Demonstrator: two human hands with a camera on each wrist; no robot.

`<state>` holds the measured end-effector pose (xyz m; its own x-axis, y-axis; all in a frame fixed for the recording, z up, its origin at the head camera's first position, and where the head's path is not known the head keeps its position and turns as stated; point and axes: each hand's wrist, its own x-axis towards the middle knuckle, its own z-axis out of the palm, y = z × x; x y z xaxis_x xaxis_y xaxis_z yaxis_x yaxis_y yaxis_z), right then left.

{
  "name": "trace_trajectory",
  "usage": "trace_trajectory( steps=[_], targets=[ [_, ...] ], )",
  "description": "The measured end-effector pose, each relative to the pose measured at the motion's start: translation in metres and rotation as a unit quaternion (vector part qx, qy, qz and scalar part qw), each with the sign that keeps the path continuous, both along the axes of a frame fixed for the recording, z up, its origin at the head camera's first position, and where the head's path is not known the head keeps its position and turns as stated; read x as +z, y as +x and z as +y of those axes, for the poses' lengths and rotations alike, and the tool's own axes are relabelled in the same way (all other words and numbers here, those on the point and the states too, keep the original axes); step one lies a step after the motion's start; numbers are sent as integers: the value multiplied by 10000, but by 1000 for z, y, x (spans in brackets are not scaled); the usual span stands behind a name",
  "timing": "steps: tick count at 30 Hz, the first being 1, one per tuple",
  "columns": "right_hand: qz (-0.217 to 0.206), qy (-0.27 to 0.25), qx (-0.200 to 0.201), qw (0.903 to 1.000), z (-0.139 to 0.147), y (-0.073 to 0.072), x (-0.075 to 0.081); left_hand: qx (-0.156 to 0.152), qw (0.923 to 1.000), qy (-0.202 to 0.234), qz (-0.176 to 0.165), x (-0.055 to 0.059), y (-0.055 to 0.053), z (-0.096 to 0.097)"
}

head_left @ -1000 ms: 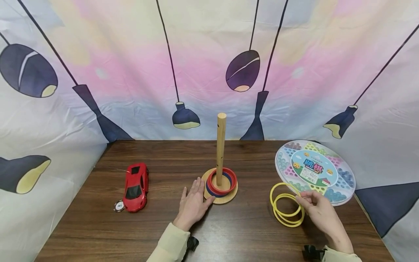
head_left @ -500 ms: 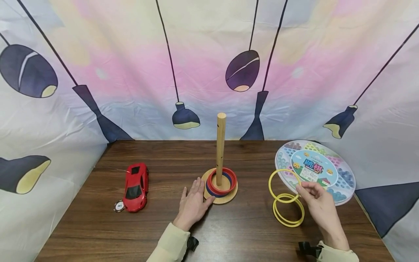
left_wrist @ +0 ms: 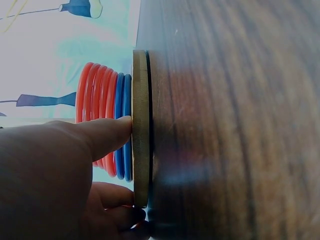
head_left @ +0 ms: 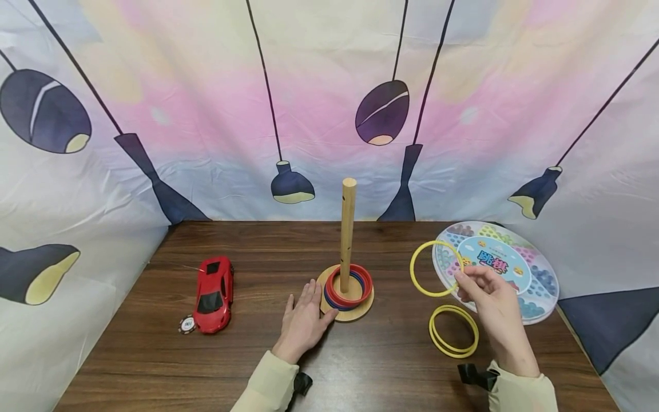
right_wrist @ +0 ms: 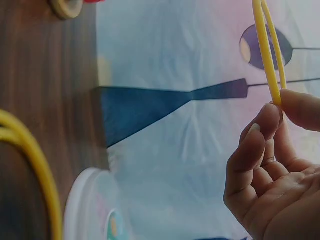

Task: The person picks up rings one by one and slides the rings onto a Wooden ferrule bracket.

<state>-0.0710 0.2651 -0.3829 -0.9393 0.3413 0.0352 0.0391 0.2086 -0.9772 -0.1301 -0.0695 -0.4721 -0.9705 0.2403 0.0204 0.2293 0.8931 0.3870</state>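
Observation:
A wooden ring-toss stand has a round base and an upright peg. Several red rings over blue rings lie stacked round the peg's foot. My left hand rests against the base's left side, fingers straight, thumb tip at its near edge. On the right, my right hand pinches one yellow ring between thumb and fingertips, raised above the table. Two more yellow rings lie overlapping on the table below it; part of them also shows in the right wrist view.
A round Chinese checkers box lies at the back right, partly behind my right hand. At the left stand a red toy car and a poker chip. A printed cloth hangs behind the brown table.
My right hand has lifted one yellow ring off the pile, upward and to the left, away from the two left on the table. My left hand has stayed at the base.

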Motion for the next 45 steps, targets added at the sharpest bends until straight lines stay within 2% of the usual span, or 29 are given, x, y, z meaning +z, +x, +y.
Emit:
trace_trajectory(
  steps=[8, 20, 28, 31, 37, 45],
  targets=[
    [608, -245, 66, 9978, -13, -10, 21, 0, 10000, 8, -32, 0, 0, -1],
    [1509, -909, 440, 9834, -43, -23, 51, -17, 10000, 16, 24, 0, 1, -1],
    [1988, -875, 632, 9741, -65, -35, 74, -32, 10000, 31, 53, -1, 2, -3],
    [2186, -879, 825, 9683, -72, -39, 81, -40, 10000, 39, 40, -2, 3, -3],
    [2335, -1147, 1174, 9584, -84, -47, 93, -22, 10000, 41, -14, 0, 2, -1],
    [2239, -1087, 1330, 9593, -97, -56, 102, -21, 10000, 65, -27, 2, 1, 0]
  ],
)
